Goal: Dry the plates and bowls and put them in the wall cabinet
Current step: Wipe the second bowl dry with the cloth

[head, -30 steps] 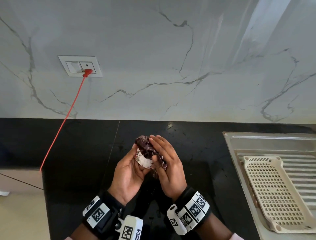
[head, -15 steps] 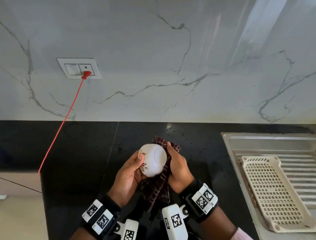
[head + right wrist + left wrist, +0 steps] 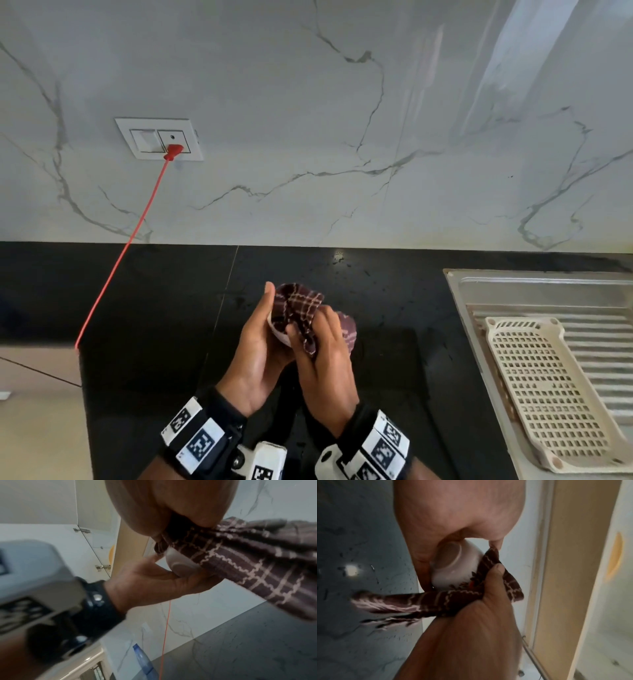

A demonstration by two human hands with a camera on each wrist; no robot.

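A small white bowl (image 3: 453, 568) with a dark leaf pattern near its rim is held above the black counter. My left hand (image 3: 260, 339) cups it from the left, fingers curled around its base and side. My right hand (image 3: 322, 342) grips a dark maroon checked cloth (image 3: 298, 308) and presses it into the bowl's mouth. In the head view the cloth covers most of the bowl (image 3: 277, 334); only a sliver of white rim shows. A tail of the cloth (image 3: 393, 601) hangs below the hands. In the right wrist view the bowl's foot (image 3: 180, 565) shows beside the cloth (image 3: 248, 563).
A beige perforated drying tray (image 3: 548, 390) lies on the steel sink drainboard (image 3: 534, 287) at the right. A red cord (image 3: 130, 240) runs from the wall socket (image 3: 159, 138) down across the black counter (image 3: 154, 308). An open wall cabinet door (image 3: 96, 520) shows overhead.
The bowl, bottom-up half a second ago, has been turned. The cloth has gone from behind and below the bowl up over its mouth, where my right hand presses it in.
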